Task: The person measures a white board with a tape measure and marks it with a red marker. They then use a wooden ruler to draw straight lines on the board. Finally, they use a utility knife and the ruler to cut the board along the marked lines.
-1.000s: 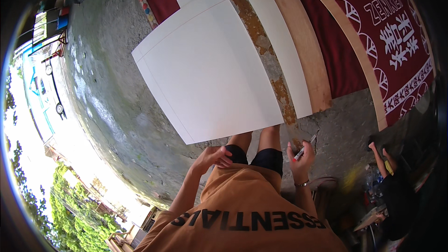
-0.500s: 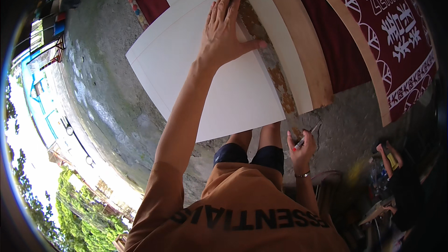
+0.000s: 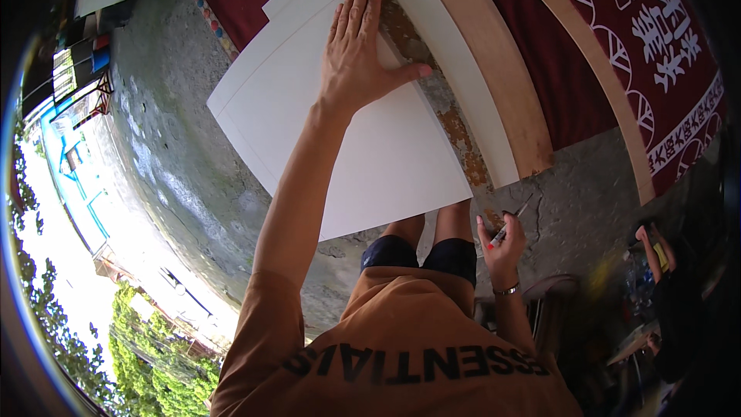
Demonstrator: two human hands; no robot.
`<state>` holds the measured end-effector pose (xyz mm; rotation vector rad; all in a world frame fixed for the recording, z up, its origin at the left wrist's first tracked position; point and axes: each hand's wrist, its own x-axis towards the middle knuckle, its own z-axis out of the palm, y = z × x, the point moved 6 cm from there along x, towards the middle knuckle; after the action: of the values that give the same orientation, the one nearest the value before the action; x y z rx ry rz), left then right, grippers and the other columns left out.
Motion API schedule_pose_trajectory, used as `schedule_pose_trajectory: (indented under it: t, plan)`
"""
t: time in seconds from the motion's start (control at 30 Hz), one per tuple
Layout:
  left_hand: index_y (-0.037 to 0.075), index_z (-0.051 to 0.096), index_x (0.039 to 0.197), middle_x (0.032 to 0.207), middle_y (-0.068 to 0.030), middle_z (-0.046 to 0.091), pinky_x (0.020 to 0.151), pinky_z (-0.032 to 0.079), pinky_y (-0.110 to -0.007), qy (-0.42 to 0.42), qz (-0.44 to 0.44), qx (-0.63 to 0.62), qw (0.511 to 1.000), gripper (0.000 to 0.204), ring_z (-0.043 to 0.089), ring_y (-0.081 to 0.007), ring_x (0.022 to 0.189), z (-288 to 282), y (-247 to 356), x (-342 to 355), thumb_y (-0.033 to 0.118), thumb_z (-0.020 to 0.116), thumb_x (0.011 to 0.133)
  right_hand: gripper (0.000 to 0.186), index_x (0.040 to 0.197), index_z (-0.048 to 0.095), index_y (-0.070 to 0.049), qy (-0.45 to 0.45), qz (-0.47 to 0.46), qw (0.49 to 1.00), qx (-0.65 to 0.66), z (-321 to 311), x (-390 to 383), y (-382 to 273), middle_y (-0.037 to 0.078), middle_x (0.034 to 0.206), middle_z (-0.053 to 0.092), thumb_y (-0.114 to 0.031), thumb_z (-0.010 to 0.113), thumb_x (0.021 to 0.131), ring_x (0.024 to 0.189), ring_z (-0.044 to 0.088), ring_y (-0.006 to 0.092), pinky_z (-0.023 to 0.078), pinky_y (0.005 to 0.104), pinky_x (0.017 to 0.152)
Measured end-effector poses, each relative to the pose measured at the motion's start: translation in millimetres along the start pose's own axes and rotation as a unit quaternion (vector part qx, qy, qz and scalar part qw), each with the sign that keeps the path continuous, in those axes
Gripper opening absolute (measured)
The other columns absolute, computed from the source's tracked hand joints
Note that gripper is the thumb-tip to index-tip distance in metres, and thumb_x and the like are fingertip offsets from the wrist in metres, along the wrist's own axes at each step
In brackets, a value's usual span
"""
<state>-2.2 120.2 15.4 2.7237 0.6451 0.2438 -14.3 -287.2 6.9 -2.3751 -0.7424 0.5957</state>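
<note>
Left hand (image 3: pixel 355 69): palm down over the far part of the white sheet (image 3: pixel 401 162), four fingers extended close together, thumb spread across the weathered brown strip (image 3: pixel 455 120) along the sheet's right edge. Firm pressure cannot be confirmed. Right hand (image 3: pixel 505 247): pinches a marker (image 3: pixel 499 237) to the right of the sheet's near corner; the marker is clear of the sheet.

Change: one second earlier, the left hand is at the waist, short of the sheet's near edge; it now reaches over the sheet. The right-hand pinch is unchanged. Judged effect: the left hand is placed to steady the sheet against the strip, while marking is not in progress.

Surroundings: a pale strip (image 3: pixel 432 46), then a wooden board (image 3: pixel 509 108), lie right of the sheet; concrete floor (image 3: pixel 231 208) lies left.
</note>
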Motion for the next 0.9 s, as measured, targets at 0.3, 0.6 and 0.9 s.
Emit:
schedule_pose_trajectory:
  t: [0.3,0.6,0.9]
  plan:
    - [0.005,0.021,0.160,0.166,-0.0191,0.020,0.126,0.018,-0.045,0.003,0.008,-0.002,1.000,0.136,0.016,-0.0325,0.155,0.9,-0.8,0.9,0.074,0.083,0.059,0.046,0.104,0.058,0.002,-0.012,0.009,1.000,0.008,0.1,0.7,0.2,0.018,0.088,0.062,-0.018,0.088,0.076,0.076,0.060,0.0392,0.048,0.0475,0.065]
    - [-0.001,0.031,0.155,0.161,-0.0229,0.029,0.124,0.021,-0.047,0.019,0.025,-0.003,1.000,0.134,0.024,-0.0356,0.152,-0.6,2.1,4.0,0.076,0.082,0.059,0.047,0.106,0.058,0.001,-0.017,0.005,1.000,-0.005,-0.1,5.3,-4.4,0.017,0.087,0.064,-0.022,0.088,0.077,0.075,0.061,0.0377,0.050,0.0454,0.065]
    - [-0.002,0.031,0.155,0.162,-0.0222,0.029,0.124,0.022,-0.047,0.021,0.034,0.012,0.999,0.131,0.023,-0.0347,0.153,0.3,2.6,3.6,0.072,0.085,0.060,0.051,0.115,0.060,0.000,-0.026,-0.024,0.999,-0.020,2.6,35.2,-26.7,0.015,0.092,0.069,-0.029,0.083,0.081,0.070,0.064,0.0334,0.050,0.0416,0.066]
